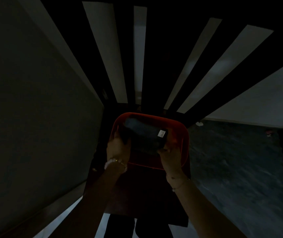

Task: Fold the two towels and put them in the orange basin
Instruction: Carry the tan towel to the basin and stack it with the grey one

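The scene is very dim. An orange basin [185, 134] stands on a small dark table, just ahead of me. A folded dark towel [145, 134] with a small white label lies inside the basin. My left hand [118, 146] grips the towel's left end. My right hand [169, 155] holds its near right corner. Whether a second towel lies beneath it cannot be made out.
The dark table [145, 194] carries the basin. A large grey surface [34, 117] fills the left side. A dark mottled floor or mat [231, 160] lies to the right, with small pale bits on it. Black and white stripes run across the floor beyond.
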Demonstrator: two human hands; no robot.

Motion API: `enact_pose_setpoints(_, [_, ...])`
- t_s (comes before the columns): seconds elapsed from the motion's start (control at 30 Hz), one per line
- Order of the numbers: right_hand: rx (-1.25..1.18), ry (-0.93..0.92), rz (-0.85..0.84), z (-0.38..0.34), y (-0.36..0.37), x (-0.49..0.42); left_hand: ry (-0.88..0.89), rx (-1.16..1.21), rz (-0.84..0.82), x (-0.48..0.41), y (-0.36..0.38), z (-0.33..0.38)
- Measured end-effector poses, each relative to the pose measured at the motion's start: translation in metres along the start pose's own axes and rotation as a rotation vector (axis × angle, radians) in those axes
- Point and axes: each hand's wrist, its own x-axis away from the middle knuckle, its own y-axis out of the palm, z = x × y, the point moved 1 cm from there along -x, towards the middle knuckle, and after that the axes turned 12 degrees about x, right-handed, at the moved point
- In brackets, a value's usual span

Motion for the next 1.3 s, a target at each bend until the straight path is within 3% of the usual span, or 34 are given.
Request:
enact_pose_setpoints(0.1, [-0.023, 0.038, -0.086, -0.005, 0.004, 0.002, 0.013, 0.047, 0.026, -0.001, -0.001, -0.002])
enact_pose_setpoints(0.37, [0.079, -0.173, -0.057, -0.025, 0.003, 0.006, 0.028, 0.147, 0.053, -0.004, -0.002, -0.008])
enact_pose_setpoints(0.57, [0.116, -0.207, -0.143, -0.025, 0.002, 0.001, -0.083, -0.061, 0.005, 0.002, 0.0, 0.001])
enact_pose_setpoints(0.7, [0.124, -0.192, -0.149, -0.02, -0.002, -0.002, -0.134, -0.075, -0.021, 0.004, -0.001, 0.005])
enact_pose_setpoints(0.77, [0.133, -0.182, -0.119, -0.018, -0.002, -0.001, -0.214, 0.029, 0.009, 0.012, -0.002, 0.011])
enact_pose_setpoints(0.87, [0.187, -0.146, -0.02, -0.012, -0.005, -0.005, -0.347, 0.43, 0.102, 0.028, -0.002, 0.015])
enact_pose_setpoints(0.97, [0.163, -0.045, -0.034, -0.01, -0.008, -0.01, -0.578, 0.882, -0.037, 0.035, 0.004, 0.018])
enact_pose_setpoints(1.1, [0.072, 0.043, -0.074, -0.018, -0.011, -0.001, -0.749, 1.011, -0.082, 0.021, 0.014, 0.011])
enact_pose_setpoints(1.2, [0.106, 0.014, -0.158, -0.018, -0.013, 0.001, -0.747, 1.027, -0.108, 0.007, 0.015, 0.006])
enact_pose_setpoints(1.3, [0.134, 0.068, -0.12, -0.016, -0.014, 0.0, -0.713, 1.056, -0.091, 0.006, 0.009, 0.003])
